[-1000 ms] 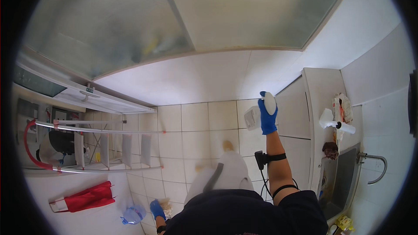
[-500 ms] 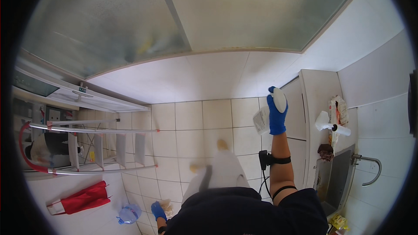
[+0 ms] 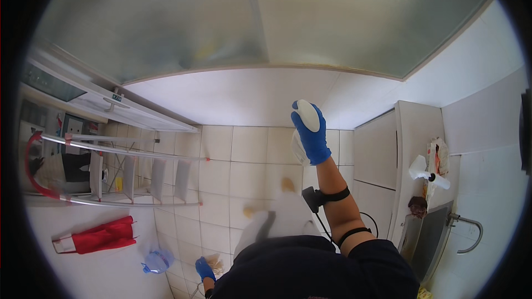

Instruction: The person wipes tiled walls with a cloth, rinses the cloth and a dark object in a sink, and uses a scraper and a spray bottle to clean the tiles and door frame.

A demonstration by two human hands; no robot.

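Note:
My right hand, in a blue glove, is raised against the white wall just under a frosted glass pane and presses a white cloth or sponge flat to the surface. A black strap with a small device sits on that forearm. My left hand, also blue-gloved, hangs low near the tiled floor and seems to hold a small yellowish thing, too small to name.
A metal step ladder lies at the left, a red cloth below it and a blue plastic bag near my left hand. At the right are a white cabinet, a spray bottle, a sink and tap.
My right hand with the cloth has slid leftward along the wall under the glass. The view has shifted slightly. The left hand stays low.

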